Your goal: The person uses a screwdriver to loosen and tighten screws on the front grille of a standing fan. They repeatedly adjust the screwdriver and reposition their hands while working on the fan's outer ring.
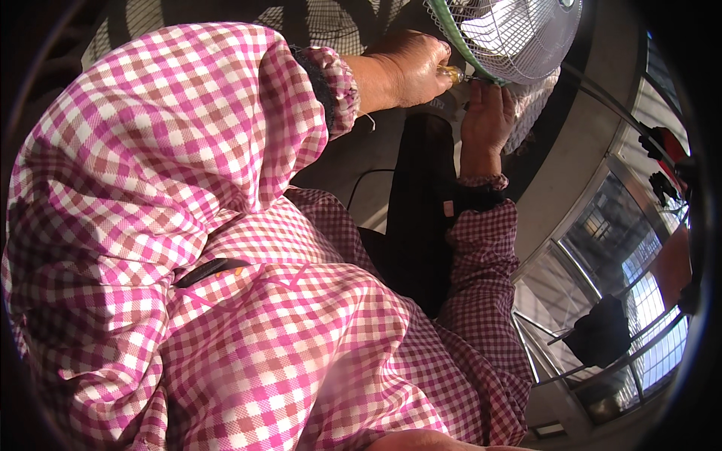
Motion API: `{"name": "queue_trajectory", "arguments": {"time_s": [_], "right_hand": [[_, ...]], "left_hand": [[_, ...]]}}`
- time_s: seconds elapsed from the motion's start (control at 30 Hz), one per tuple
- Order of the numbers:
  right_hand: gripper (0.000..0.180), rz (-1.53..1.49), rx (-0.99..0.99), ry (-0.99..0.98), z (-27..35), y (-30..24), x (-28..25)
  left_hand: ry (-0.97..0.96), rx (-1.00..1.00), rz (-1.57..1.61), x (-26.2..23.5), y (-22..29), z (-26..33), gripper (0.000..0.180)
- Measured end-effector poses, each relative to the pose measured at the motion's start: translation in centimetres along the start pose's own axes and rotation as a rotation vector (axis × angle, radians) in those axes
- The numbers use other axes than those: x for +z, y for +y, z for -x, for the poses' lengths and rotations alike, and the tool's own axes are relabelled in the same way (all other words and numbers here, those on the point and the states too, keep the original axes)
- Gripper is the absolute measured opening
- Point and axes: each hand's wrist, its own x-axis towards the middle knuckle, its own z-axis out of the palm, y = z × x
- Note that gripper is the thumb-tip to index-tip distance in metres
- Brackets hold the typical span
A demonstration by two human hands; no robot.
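Green rim (451, 37) meets wire fan guard (530, 37), far right; left hand (412, 69) grips yellow-handled screwdriver (452, 74) there, right hand (487, 119) holds the rim's near side. Guard appears seated; rim fastening looks unfinished.

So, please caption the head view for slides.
Left hand gripping a yellow-handled tool, right hand at a wire fan guard.

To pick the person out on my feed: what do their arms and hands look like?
The loose left sleeve and right sleeve are pink, brown and white check, each with a dark band near its gathered cuff. The left hand and right hand wear no gloves.
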Motion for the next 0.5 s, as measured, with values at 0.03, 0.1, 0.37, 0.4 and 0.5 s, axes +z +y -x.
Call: {"name": "queue_trajectory", "arguments": {"time_s": [0.03, 0.1, 0.37, 0.4, 0.5], "right_hand": [[0.012, 0.003, 0.002, 0.015, 0.0, 0.0, 0.1], [0.012, -0.015, 0.013, -0.007, 0.1, -0.1, 0.2], [0.013, -0.021, 0.008, -0.019, 0.0, 0.2, 0.0], [0.013, -0.029, 0.002, -0.028, 0.0, 0.1, -0.1], [0.014, -0.043, -0.006, -0.028, -0.2, 0.1, -0.3]], "left_hand": [[-0.005, 0.009, -0.032, 0.0, 0.0, 0.1, 0.023], [-0.001, 0.033, -0.093, 0.2, 0.0, 0.3, 0.023], [0.069, 0.051, -0.122, 0.8, 0.6, 0.9, 0.021], [0.055, 0.029, -0.085, 0.9, 0.8, 0.9, 0.022], [0.082, 0.037, -0.062, 0.9, 1.2, 0.8, 0.022]]}}
